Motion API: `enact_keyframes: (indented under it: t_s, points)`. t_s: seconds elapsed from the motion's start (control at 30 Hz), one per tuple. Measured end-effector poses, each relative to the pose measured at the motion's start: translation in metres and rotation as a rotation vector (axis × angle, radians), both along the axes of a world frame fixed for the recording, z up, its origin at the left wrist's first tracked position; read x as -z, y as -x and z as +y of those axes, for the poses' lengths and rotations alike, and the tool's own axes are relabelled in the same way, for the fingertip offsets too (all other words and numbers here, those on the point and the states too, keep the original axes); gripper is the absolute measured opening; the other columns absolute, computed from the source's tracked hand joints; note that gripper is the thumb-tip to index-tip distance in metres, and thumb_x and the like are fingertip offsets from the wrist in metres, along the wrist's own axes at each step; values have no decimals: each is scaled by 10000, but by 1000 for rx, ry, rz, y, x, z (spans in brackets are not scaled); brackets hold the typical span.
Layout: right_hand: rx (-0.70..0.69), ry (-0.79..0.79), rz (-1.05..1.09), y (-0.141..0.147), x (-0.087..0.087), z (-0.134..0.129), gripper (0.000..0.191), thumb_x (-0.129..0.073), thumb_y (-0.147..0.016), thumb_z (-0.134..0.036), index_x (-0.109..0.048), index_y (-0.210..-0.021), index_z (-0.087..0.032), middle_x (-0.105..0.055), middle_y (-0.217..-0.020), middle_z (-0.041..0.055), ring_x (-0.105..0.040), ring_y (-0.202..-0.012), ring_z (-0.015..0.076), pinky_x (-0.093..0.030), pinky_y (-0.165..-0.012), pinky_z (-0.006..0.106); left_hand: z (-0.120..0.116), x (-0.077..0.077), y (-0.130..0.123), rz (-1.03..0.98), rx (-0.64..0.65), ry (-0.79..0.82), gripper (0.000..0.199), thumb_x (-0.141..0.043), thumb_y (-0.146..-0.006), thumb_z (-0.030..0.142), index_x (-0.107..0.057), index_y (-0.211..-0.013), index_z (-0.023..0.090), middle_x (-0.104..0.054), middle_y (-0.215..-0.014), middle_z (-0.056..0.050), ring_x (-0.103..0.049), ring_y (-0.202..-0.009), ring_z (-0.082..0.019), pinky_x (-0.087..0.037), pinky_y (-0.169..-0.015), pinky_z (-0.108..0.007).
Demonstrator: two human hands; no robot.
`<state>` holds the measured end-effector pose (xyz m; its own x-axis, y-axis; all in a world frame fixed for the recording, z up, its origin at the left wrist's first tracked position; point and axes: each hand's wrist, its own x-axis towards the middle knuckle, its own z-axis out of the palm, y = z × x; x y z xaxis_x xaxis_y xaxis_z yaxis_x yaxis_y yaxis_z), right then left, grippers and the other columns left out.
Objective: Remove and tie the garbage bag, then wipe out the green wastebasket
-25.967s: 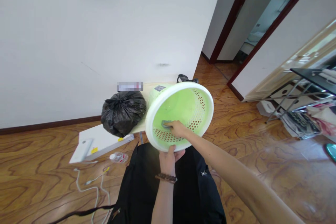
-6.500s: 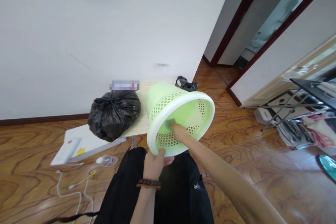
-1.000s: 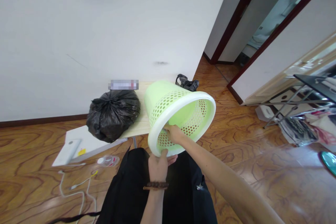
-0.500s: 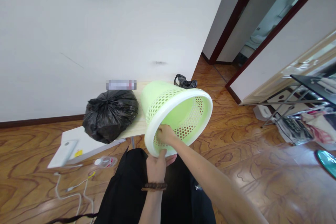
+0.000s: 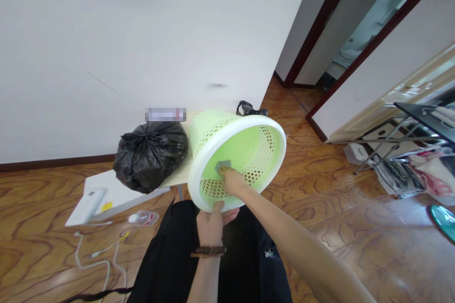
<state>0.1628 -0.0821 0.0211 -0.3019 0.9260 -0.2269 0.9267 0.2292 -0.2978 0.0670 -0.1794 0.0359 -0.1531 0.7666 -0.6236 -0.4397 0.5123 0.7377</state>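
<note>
A pale green plastic waste basket (image 5: pixel 213 130) with a perforated band and a white rim lies tilted, its mouth turned towards me. My left hand (image 5: pixel 211 225) grips the near lower rim, thumb over the edge and fingers underneath. Reaching inside the basket, my right hand (image 5: pixel 233 181) is closed on a small grey cloth (image 5: pixel 223 165) near the inner wall. Left of the basket sits a tied, full black garbage bag (image 5: pixel 151 156). Behind the basket, a crumpled black plastic bag (image 5: pixel 250 109) shows in part.
Under these things is a light wooden bench (image 5: pixel 181 175) against the white wall. A plastic bottle (image 5: pixel 144 218), a white cable (image 5: pixel 92 265) and a white board (image 5: pixel 117 203) are on the floor at left. A folding table (image 5: pixel 426 118) stands at right.
My right hand has moved up and deeper into the basket, and the grey cloth now shows in it. The basket's mouth has turned slightly more towards me. My left hand keeps the rim.
</note>
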Motion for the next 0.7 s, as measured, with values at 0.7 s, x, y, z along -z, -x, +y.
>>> enact_keyframes:
  t_s: [0.7]
  points:
    - [-100, -2, 107, 1, -7, 9, 542, -406, -798, -50, -471, -1332, -116, -462, -1389, 98, -404, -1287, 181, -316, -1068, 307, 3, -12, 8, -25, -4, -19, 359, -629, -733, 213, -560, -1028, 21, -701, -811, -182, -698, -670, -286, -593, -575, -383]
